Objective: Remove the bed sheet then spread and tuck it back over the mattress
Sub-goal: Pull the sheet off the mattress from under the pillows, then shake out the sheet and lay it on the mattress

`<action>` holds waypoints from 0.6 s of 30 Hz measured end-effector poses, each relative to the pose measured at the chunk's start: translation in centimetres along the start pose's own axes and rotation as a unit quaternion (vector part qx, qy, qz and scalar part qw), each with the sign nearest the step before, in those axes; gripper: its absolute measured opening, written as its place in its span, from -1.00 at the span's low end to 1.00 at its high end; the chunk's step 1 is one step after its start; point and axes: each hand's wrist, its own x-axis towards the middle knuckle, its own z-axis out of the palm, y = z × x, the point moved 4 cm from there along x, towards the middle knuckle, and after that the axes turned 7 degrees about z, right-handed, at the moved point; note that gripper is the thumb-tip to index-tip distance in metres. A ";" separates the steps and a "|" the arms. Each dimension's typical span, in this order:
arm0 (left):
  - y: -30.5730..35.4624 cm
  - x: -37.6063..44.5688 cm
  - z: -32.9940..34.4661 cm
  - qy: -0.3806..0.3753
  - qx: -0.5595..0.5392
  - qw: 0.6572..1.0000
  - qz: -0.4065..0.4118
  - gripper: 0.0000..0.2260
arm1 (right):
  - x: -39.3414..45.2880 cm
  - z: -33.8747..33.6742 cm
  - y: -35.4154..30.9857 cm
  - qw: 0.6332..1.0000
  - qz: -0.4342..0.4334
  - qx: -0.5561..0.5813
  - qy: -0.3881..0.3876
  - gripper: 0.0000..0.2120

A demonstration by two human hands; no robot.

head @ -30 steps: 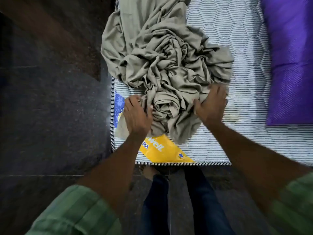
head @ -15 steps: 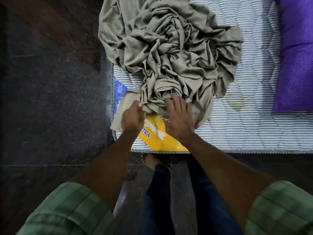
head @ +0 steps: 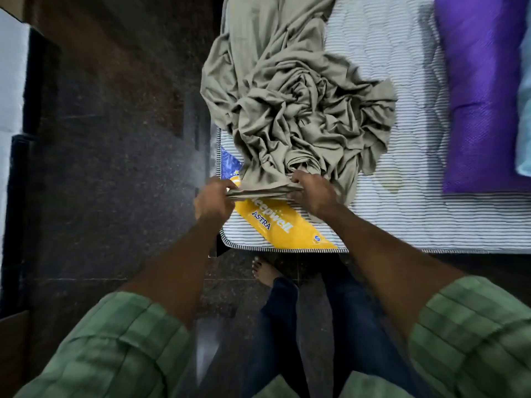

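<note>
One olive-grey bed sheet (head: pixel 293 110) is heaped in a crumpled mound on the striped mattress (head: pixel 402 219), over the mattress's near left corner, its bulk lying beyond the hands and trailing away along the left edge. A near hem is stretched crosswise between two hands: the left hand (head: pixel 214 201) is closed on one end just past the mattress's left edge, the right hand (head: pixel 311 192) is clenched on the other, above the mattress's yellow label (head: pixel 281 228). Both are equally near the mound. One purple pillow (head: pixel 482 93) is seen at the mattress's right, well apart from the sheet. Spreading appears not yet begun.
</note>
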 end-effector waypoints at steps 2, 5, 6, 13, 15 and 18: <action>-0.5 -1.0 -2.4 0.028 -0.012 0.999 -0.018 -0.69 | -1.6 -2.3 0.4 0.999 0.026 0.019 0.033 -0.64; 0.7 -2.5 -5.1 0.016 -0.039 0.999 0.006 -0.66 | -4.7 -5.1 -0.1 0.993 0.050 0.077 0.069 -0.64; 1.8 -3.1 -5.9 0.000 -0.033 0.999 0.031 -0.69 | -5.7 -5.7 -0.6 0.991 0.055 0.088 0.080 -0.65; 12.2 -6.3 -6.6 -0.158 -0.047 0.972 0.169 -0.26 | -12.2 -8.4 -6.2 0.979 0.059 0.135 0.139 -0.72; 14.9 -7.6 -7.9 -0.114 -0.045 0.975 0.185 -0.20 | -13.6 -9.3 -7.2 0.977 0.041 0.139 0.157 -0.79; 17.5 -9.2 -10.4 -0.066 -0.003 0.972 0.225 -0.26 | -15.1 -11.0 -8.1 0.975 -0.002 0.121 0.187 -0.74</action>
